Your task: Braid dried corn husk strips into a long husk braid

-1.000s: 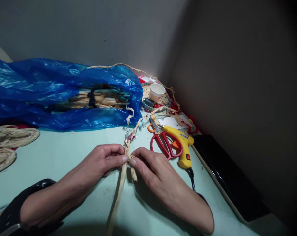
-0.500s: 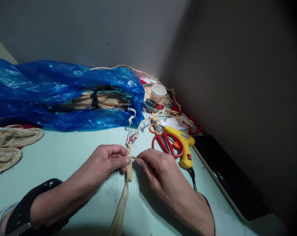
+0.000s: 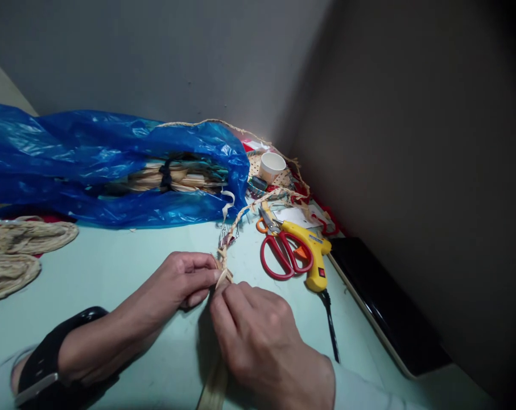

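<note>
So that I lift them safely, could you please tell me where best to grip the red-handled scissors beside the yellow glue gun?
Grip the red-handled scissors by their finger loops, coming from the near side: the loops face the person and the blades point away toward the wall. The yellow plastic glue gun crowds the right loop.

1. The bench [image 3: 112, 267] is pale mint green, set against a grey wall [image 3: 176, 57].
2. The plastic bag [image 3: 70, 154] is glossy, see-through blue; the bundle [image 3: 185, 177] inside shows tan with a black tie.
3. The braided straw [image 3: 236, 219] is pale tan in a plaited criss-cross.
4. The scissors [image 3: 283, 259] have red handles; the glue gun [image 3: 311, 250] is yellow with an orange trigger, a red switch and a black cord.
5. The cup [image 3: 271, 166] is white, the rope coils [image 3: 23, 250] beige, and the wrist strap [image 3: 44, 370] black (so is the glossy slab [image 3: 386, 302]).
</note>
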A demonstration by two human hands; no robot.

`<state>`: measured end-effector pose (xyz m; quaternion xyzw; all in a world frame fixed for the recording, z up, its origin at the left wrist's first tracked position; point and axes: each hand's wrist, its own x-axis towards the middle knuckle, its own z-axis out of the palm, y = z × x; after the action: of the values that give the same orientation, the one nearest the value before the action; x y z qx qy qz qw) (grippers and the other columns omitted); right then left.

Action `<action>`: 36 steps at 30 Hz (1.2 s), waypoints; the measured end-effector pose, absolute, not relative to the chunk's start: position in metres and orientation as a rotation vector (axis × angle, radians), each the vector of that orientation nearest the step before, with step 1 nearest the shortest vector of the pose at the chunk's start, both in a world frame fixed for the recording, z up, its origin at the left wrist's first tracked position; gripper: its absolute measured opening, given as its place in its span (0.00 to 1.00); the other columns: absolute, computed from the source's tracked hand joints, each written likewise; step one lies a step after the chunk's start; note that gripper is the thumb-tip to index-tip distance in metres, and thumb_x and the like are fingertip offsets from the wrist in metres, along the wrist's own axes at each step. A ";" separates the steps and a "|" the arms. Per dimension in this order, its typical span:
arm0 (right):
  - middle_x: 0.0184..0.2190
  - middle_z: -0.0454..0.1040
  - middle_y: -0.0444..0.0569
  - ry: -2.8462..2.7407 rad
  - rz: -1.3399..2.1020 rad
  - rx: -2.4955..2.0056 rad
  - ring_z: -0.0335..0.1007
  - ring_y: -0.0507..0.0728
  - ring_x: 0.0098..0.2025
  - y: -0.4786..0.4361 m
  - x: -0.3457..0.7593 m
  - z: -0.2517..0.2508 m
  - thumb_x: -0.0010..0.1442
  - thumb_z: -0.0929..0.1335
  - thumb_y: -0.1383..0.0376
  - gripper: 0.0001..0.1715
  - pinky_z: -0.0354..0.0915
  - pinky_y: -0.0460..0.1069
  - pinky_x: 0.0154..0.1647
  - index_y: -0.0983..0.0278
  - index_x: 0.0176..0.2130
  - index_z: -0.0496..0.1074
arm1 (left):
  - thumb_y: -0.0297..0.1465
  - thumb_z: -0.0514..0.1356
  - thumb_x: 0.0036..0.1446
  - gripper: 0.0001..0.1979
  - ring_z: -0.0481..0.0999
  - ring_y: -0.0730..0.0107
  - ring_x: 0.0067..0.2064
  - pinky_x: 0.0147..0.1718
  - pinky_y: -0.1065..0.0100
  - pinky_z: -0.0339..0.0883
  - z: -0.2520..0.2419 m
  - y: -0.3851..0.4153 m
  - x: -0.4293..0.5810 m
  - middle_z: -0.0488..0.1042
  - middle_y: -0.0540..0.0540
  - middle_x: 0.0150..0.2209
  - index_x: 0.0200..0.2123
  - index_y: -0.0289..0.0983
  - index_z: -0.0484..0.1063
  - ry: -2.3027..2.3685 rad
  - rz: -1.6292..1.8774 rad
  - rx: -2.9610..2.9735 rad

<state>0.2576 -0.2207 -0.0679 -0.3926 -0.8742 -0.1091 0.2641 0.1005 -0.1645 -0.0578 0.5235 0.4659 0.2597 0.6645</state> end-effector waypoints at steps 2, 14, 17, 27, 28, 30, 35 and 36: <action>0.25 0.71 0.50 -2.334 -0.345 -1.028 0.64 0.58 0.27 -0.221 0.258 -0.068 0.66 0.57 0.77 0.17 0.55 0.52 0.25 0.67 0.33 0.71 | 0.39 0.64 0.57 0.13 0.47 0.77 0.22 0.22 0.69 0.41 -0.057 -0.165 0.100 0.56 0.59 0.18 0.27 0.35 0.74 0.979 0.589 1.169; 0.35 0.79 0.47 -1.701 1.341 -1.273 0.75 0.55 0.37 -0.199 0.281 -0.047 0.70 0.65 0.62 0.12 0.66 0.48 0.40 0.65 0.50 0.70 | 0.35 0.63 0.58 0.08 0.65 0.75 0.24 0.26 0.72 0.56 -0.055 -0.167 0.103 0.70 0.53 0.22 0.31 0.36 0.76 0.934 0.604 1.118; 0.31 0.75 0.45 -1.789 1.339 -1.226 0.72 0.53 0.35 -0.199 0.277 -0.051 0.72 0.61 0.64 0.10 0.64 0.47 0.39 0.65 0.47 0.69 | 0.33 0.62 0.58 0.07 0.76 0.66 0.31 0.35 0.65 0.66 -0.056 -0.166 0.105 0.78 0.48 0.27 0.31 0.36 0.75 0.911 0.621 1.151; 0.25 0.62 0.41 -2.156 0.804 -1.466 0.51 0.50 0.23 -0.203 0.272 -0.044 0.60 0.60 0.78 0.11 0.46 0.47 0.25 0.62 0.34 0.61 | 0.35 0.57 0.61 0.09 0.72 0.65 0.34 0.37 0.63 0.63 -0.057 -0.173 0.103 0.73 0.51 0.28 0.30 0.39 0.70 1.069 0.626 1.433; 0.24 0.61 0.40 -2.176 0.735 -1.490 0.48 0.50 0.23 -0.203 0.271 -0.046 0.59 0.61 0.78 0.11 0.44 0.48 0.25 0.62 0.33 0.61 | 0.35 0.56 0.62 0.09 0.72 0.65 0.34 0.37 0.62 0.63 -0.057 -0.173 0.103 0.72 0.51 0.29 0.29 0.39 0.69 1.080 0.619 1.466; 0.23 0.59 0.40 -2.204 0.638 -1.532 0.43 0.51 0.22 -0.204 0.269 -0.050 0.59 0.61 0.77 0.09 0.41 0.49 0.24 0.62 0.32 0.62 | 0.36 0.55 0.62 0.10 0.72 0.64 0.34 0.38 0.62 0.63 -0.057 -0.174 0.104 0.72 0.51 0.29 0.29 0.40 0.67 1.096 0.610 1.513; 0.24 0.64 0.42 -2.139 0.698 -1.606 0.49 0.52 0.22 -0.205 0.267 -0.051 0.66 0.60 0.71 0.07 0.43 0.48 0.25 0.63 0.36 0.65 | 0.37 0.54 0.62 0.08 0.72 0.63 0.35 0.36 0.62 0.64 -0.058 -0.177 0.106 0.73 0.50 0.30 0.31 0.41 0.65 1.139 0.590 1.553; 0.24 0.66 0.43 -2.106 0.752 -1.609 0.52 0.52 0.23 -0.205 0.267 -0.051 0.68 0.60 0.69 0.08 0.45 0.48 0.25 0.63 0.36 0.65 | 0.37 0.54 0.62 0.08 0.72 0.63 0.35 0.36 0.62 0.64 -0.058 -0.178 0.106 0.73 0.50 0.30 0.32 0.41 0.64 1.150 0.587 1.564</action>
<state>0.2674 -0.2047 -0.0508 -0.5731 -0.7502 0.2680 0.1921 0.1060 -0.1780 -0.0579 0.6545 0.4815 0.2458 0.5285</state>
